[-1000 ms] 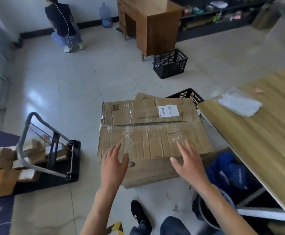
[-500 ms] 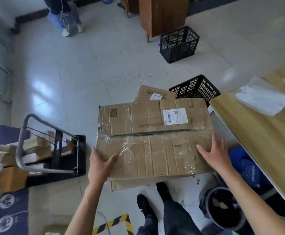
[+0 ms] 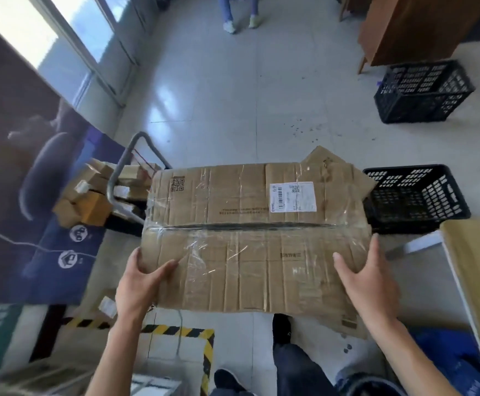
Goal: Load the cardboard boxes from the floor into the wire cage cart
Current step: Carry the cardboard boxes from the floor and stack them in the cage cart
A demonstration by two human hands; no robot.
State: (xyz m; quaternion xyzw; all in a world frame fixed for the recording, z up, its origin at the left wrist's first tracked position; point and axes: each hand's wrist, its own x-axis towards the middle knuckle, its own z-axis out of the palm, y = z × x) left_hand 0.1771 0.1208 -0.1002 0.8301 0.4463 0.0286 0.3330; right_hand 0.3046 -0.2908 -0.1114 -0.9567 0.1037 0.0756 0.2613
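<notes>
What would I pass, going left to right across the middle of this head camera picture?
Dark blue banner → cart loaded with small boxes → large cardboard box → nearer black plastic crate.

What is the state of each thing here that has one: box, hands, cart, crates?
Box: taped shut, held at both side edges.
Left hand: grips the box's left edge.
Right hand: grips its right edge.
Cart: holds small boxes.
Near crate: upright, open top.
Far crate: upright.
</notes>
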